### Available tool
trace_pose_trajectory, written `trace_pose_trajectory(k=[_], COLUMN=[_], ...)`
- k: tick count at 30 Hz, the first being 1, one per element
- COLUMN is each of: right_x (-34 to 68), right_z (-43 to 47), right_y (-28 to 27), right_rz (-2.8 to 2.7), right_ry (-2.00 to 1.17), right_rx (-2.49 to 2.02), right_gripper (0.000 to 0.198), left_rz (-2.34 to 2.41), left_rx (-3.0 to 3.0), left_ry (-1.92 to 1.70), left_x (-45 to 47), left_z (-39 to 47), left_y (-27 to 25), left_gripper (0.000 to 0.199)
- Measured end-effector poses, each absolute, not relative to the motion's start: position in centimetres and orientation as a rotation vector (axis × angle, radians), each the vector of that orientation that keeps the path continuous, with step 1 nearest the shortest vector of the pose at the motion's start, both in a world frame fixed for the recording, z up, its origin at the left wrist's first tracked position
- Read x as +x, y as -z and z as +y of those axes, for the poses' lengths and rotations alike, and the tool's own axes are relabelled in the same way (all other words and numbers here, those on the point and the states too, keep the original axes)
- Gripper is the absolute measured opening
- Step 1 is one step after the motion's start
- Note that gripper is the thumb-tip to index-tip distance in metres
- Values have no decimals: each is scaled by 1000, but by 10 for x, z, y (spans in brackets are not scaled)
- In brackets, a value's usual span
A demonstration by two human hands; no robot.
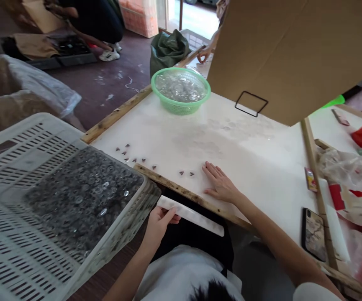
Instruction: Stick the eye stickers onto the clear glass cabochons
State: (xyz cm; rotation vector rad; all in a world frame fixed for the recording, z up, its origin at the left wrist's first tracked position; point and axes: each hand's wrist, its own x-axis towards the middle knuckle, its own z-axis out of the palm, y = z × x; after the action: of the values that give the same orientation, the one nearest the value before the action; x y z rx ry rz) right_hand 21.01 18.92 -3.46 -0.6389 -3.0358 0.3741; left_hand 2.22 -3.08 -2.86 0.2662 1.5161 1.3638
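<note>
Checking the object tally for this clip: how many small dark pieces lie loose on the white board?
About 10 small dark pieces: roughly eight near the crate corner by the wooden edge, two just left of the right hand. They are tiny, so some may be missed.

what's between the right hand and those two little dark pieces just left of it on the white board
Nothing visible. The right hand lies flat on the white board, and the two small dark pieces sit just beyond its fingertips with bare board between. The left hand holds a white strip below the board's edge.
</note>
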Motion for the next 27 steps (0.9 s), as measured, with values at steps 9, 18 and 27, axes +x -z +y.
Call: trace_pose_trajectory(k=[9, 18, 27], right_x=[51, -136, -179], right_z=[194, 173, 87], right_y=[41, 37, 25], right_rz=[-3146, -3121, -2939], right_ry=[-342, -519, -988], right_rx=[-94, 51, 765], right_gripper=[65, 59, 56], left_rz=[1422, 1394, 1374], left_rx=[176, 47, -15], left_ry=[-1459, -1565, -1595], left_x=[10, -16, -29], left_z=[-35, -54, -60], left_y=[33, 40, 45], left_gripper=[37, 43, 44])
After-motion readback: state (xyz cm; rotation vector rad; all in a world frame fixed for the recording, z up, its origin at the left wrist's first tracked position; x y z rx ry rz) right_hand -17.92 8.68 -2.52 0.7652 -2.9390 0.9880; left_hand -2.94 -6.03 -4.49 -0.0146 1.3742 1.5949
